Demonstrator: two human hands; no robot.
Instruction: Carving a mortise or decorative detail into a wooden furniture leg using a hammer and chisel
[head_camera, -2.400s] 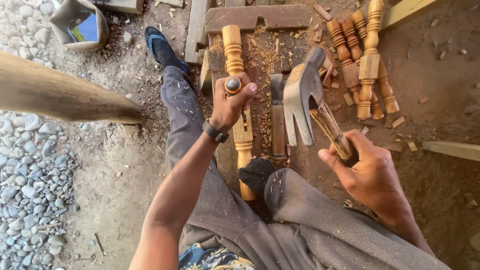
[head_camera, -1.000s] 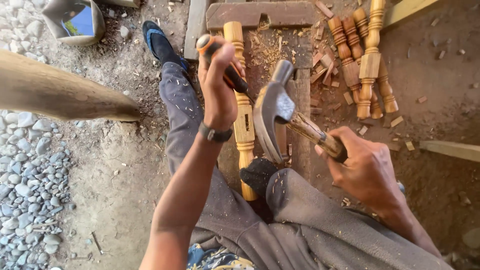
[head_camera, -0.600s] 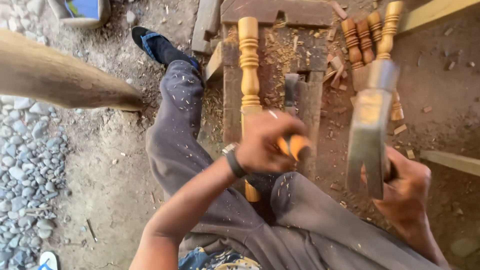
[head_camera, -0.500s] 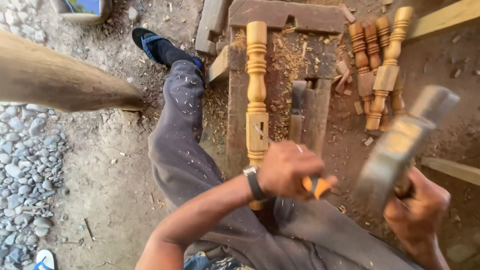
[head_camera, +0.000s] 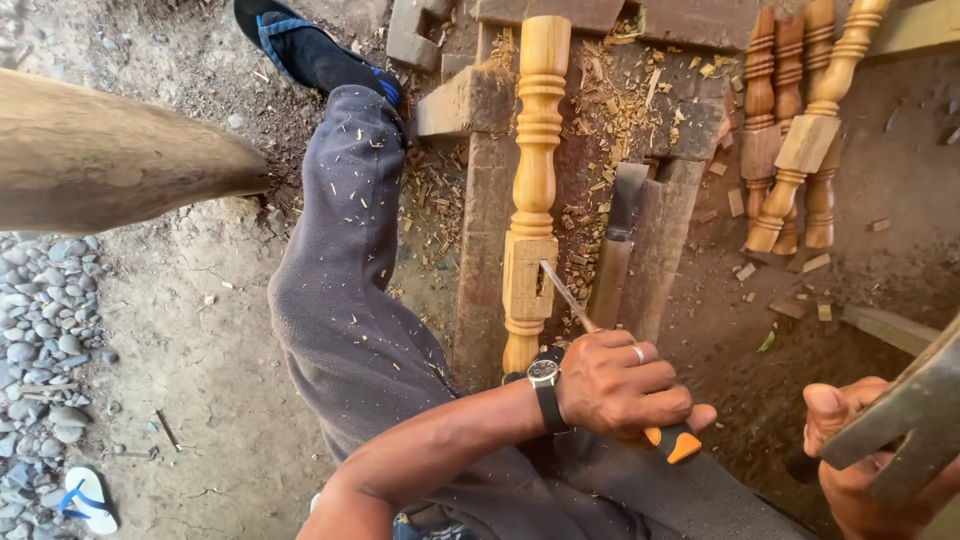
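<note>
We had our left hand (head_camera: 620, 388) clenched around a chisel with an orange-tipped handle (head_camera: 672, 443), its thin steel blade (head_camera: 566, 294) running up and away from that grip into a rectangular mortise in the square block of a pale turned wooden baluster (head_camera: 535, 180). The baluster lay lengthwise on a rough dark timber worktop (head_camera: 480, 260), just beyond our knuckles. The mortise looked partly cut: a recess showed and shavings lay scattered beside it, but how deep it went we could not tell, so we judged more chopping was left. Our left wrist was bent inward, forearm crossing our lap. Our right hand (head_camera: 860, 450), lower and to the right of the chisel grip, was closed around the handle of a steel hammer (head_camera: 900, 415), raised and blurred. Finished balusters (head_camera: 800, 130) lay farther right.
</note>
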